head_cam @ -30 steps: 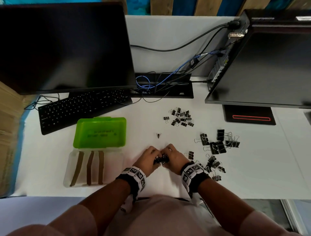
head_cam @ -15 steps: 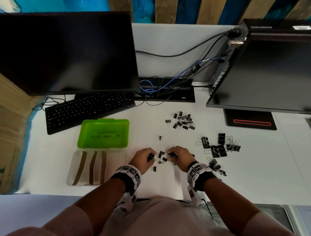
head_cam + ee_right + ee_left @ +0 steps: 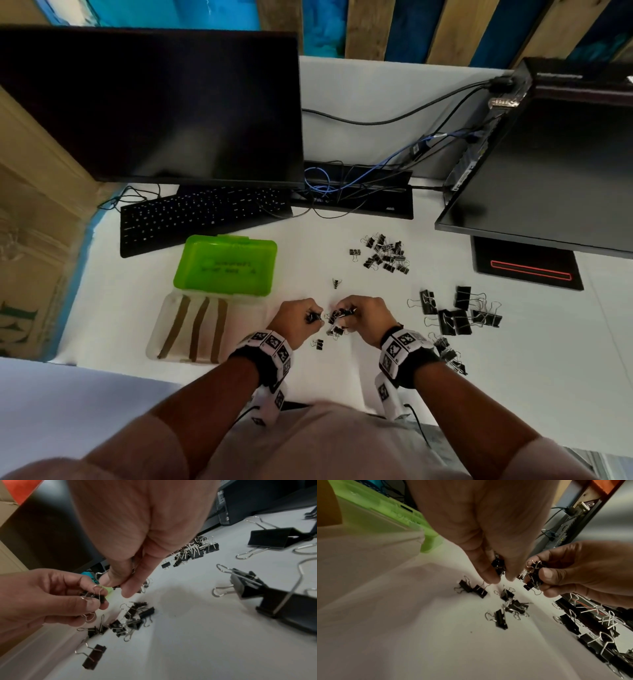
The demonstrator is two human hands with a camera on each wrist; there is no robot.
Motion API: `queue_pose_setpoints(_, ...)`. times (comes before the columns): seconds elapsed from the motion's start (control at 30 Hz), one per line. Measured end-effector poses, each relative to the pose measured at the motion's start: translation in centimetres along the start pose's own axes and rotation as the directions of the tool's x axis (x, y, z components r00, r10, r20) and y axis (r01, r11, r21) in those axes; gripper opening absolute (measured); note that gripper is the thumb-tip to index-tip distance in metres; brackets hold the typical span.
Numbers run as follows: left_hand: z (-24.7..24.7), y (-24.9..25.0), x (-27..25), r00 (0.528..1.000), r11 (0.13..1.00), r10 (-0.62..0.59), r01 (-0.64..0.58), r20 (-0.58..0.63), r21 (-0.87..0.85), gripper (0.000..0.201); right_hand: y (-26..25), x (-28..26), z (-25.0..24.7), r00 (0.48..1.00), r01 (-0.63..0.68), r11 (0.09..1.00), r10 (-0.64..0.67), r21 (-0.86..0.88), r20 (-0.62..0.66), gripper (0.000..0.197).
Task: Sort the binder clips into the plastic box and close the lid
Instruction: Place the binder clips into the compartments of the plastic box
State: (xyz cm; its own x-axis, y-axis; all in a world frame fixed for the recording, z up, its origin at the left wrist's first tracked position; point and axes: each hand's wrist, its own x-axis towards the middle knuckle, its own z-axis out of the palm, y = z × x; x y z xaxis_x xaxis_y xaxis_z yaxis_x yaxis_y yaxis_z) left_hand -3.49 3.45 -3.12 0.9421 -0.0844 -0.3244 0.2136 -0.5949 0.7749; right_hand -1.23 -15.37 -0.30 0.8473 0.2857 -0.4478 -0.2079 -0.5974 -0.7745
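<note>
Both of your hands are busy at the desk's (image 3: 513, 404) near edge: your left hand (image 3: 297, 317) pinches one small binder clip (image 3: 498, 565) between thumb and fingertips, and your right hand (image 3: 363, 313) is closed on a little bunch of clips (image 3: 533, 574). Just below and between them, a few loose clips (image 3: 506, 604) lie scattered. Larger clips (image 3: 455, 313) sit to the outside of your right hand, and a small pile (image 3: 385, 253) lies beyond it. The plastic box (image 3: 205, 332) stands open just outside your left hand, its green lid (image 3: 226, 265) folded back. You look to be gathering, early in the sorting. Next, I'd judge, carry your handfuls across to the box and release them inside.
</note>
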Motion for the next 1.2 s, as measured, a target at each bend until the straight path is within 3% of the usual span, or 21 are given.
queue_pose_setpoints(0.17,0.2,1.3,-0.7,0.995,0.999,-0.036,0.037,-0.089,0.012,0.015,-1.7,-0.3,-1.2,0.996,0.083,0.995,-0.084,0.048,0.019,0.026)
queue_pose_setpoints(0.47,-3.0,2.4,-2.6,0.972,0.998,-0.061,0.054,-0.225,-0.036,0.016,-5.8,2.5,-0.5,0.974,0.200,0.979,-0.203,0.044,0.100,0.023)
queue_pose_setpoints(0.7,-10.5,0.1,-4.4,0.934,0.997,-0.050,0.067,-0.353,0.034,0.017,-12.4,5.0,5.3,0.954,0.274,0.957,-0.283,0.096,0.098,0.022)
queue_pose_setpoints(0.97,-19.3,-7.7,-7.1,0.839,0.985,-0.167,0.168,-0.518,-0.046,0.013,-19.1,8.4,15.0,0.890,0.427,0.903,-0.409,-0.055,0.201,0.024)
queue_pose_setpoints(1.2,-21.0,-12.5,-8.2,0.831,0.950,-0.313,0.280,-0.459,-0.140,0.011,-22.3,10.7,20.4,0.869,0.437,0.892,-0.385,-0.118,0.312,0.024)
